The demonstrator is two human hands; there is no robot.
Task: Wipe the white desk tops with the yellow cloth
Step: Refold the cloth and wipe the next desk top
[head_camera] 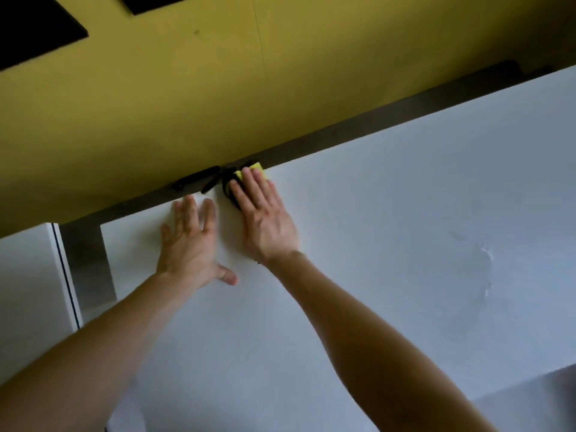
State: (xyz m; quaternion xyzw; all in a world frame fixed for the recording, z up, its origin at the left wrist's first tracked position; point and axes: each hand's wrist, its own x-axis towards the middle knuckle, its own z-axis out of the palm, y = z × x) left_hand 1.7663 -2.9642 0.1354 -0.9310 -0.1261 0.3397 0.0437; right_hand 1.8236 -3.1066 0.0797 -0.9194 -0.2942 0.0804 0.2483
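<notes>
The right hand point(265, 222) is lying flat, fingers straight and close together, pressing the yellow cloth point(257, 168) onto the white desk point(374, 275). Only a corner of the cloth is showing past its fingertips, at the desk's far edge. The left hand point(190, 244) is resting palm-down just beside it, fingers spread, holding nothing. Black cables point(199, 180) are lying just beyond the left fingertips, below a yellow panel point(156, 104). A damp smear point(477, 260) is glistening well right of the right hand.
</notes>
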